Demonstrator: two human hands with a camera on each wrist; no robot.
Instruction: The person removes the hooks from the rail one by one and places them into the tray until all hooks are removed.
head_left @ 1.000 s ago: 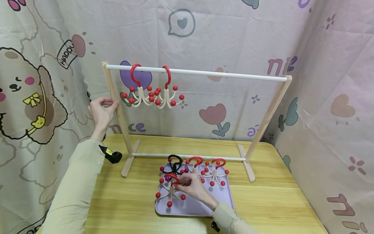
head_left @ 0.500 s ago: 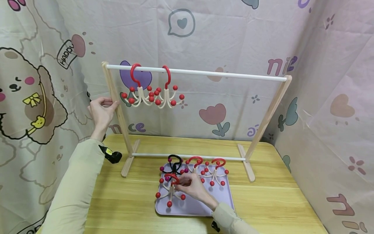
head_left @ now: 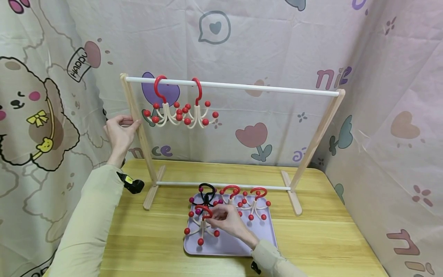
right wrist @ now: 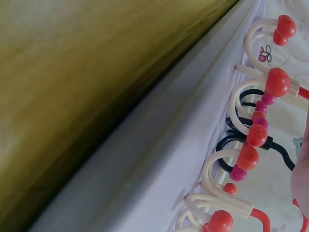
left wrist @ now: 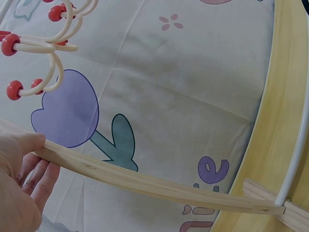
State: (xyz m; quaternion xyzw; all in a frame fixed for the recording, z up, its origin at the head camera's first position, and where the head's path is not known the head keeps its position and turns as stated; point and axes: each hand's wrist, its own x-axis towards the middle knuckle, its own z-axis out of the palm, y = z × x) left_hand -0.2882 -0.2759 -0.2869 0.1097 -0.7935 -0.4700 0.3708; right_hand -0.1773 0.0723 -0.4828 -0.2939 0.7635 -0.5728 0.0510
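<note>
My left hand (head_left: 119, 132) pinches the left wooden post (head_left: 144, 144) of a rack between thumb and fingers; the left wrist view shows the thumb over the post (left wrist: 111, 176). Low over the tray (head_left: 238, 246), my right hand (head_left: 228, 221) pinches the red hook of a cream octopus-style hanger (head_left: 203, 227) with red ball tips. That hanger stands upright at the tray's front left. Behind it are a black hanger (head_left: 207, 199) with magenta balls and two more cream ones, a middle hanger (head_left: 231, 199) and a right hanger (head_left: 255, 206). Only a sliver of the right hand (right wrist: 300, 179) shows in the right wrist view.
Two cream hangers, one left (head_left: 166, 111) and one beside it (head_left: 197, 113), hang by red hooks from the rack's white top bar (head_left: 270, 89). A lower bar (head_left: 187, 184) crosses behind the tray. The rack's feet stand on the wooden table (head_left: 322, 238); printed curtains surround it.
</note>
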